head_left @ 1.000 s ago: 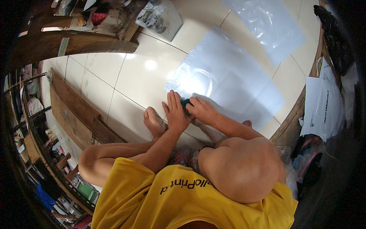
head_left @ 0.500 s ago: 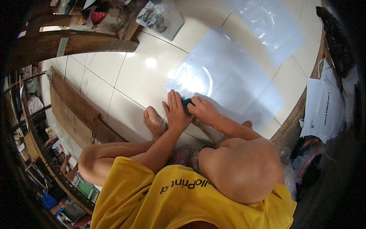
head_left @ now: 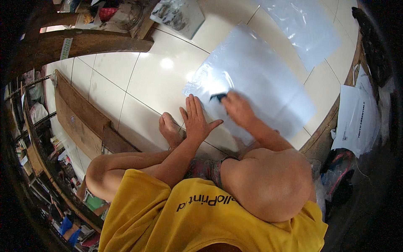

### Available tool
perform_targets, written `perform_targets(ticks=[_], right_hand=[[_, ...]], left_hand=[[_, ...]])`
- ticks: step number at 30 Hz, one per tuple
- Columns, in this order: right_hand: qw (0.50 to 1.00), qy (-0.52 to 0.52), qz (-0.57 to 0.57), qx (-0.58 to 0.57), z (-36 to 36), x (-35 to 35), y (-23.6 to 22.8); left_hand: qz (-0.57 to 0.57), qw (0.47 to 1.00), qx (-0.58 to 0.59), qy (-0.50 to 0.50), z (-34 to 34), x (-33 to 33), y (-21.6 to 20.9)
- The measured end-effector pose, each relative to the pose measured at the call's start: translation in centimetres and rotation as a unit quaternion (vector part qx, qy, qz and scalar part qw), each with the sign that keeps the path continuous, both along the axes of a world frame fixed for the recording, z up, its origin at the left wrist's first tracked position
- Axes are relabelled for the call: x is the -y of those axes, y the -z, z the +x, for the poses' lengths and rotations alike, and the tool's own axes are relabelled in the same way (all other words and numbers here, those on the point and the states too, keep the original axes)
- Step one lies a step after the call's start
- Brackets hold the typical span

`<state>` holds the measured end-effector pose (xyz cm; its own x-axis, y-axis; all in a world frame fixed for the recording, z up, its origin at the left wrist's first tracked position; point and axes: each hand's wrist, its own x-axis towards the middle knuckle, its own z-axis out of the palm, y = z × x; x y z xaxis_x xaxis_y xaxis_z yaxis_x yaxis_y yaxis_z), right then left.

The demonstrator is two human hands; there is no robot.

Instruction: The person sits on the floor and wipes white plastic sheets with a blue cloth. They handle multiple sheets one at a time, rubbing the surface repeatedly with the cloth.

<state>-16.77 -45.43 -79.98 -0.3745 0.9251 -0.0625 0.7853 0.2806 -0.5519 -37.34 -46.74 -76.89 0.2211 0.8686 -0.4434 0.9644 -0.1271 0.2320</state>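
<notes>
A shiny, translucent plastic sheet (head_left: pixel 268 84) lies on the tiled floor in front of me. My right hand (head_left: pixel 238 108), slightly blurred, grips a small dark blue flat piece (head_left: pixel 217 97) against the sheet's near left part. Whether that piece is a scraper or a folded cloth I cannot make out. My left hand (head_left: pixel 195 122) is spread flat at the sheet's near left edge, thumb stretched out toward the right and holding nothing. Bright glare covers part of the sheet beyond the blue piece.
A second clear sheet (head_left: pixel 298 29) lies farther right. A smudged white slab (head_left: pixel 178 17) stands near a wooden bench (head_left: pixel 96 44) at upper left. Wooden boards (head_left: pixel 79 119) and cluttered shelves line the left. White packages (head_left: pixel 354 119) and bags stand along the right.
My right hand has moved forward and right with the dark blue piece, away from my left hand. The left hand's thumb has spread out; its fingers stay near the sheet's edge.
</notes>
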Motion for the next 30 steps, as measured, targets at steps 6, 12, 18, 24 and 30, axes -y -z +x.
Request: perform_targets(ticks=[6,12,18,24,30], right_hand=[[0.995,0.032,0.000,-0.089,-0.1,-1.3,0.3],[0.998,0.029,0.051,-0.035,-1.3,-1.0,0.3],[0.996,0.058,0.005,-0.074,0.5,-4.5,-0.4],[0.997,-0.048,0.016,-0.066,-5.1,-1.2,-0.2],[0.986,0.167,-0.003,-0.020,1.6,-9.1,-0.7]], left_hand=[[-0.016,0.999,0.017,-0.023,0.7,-0.6,-0.4],[-0.010,1.000,0.015,-0.010,-0.1,0.1,-0.4],[-0.021,0.999,0.012,-0.026,0.6,-0.5,-0.3],[0.009,1.000,0.013,-0.004,-0.2,-0.1,0.1],[0.011,1.000,0.012,-0.008,0.3,-0.4,-0.2]])
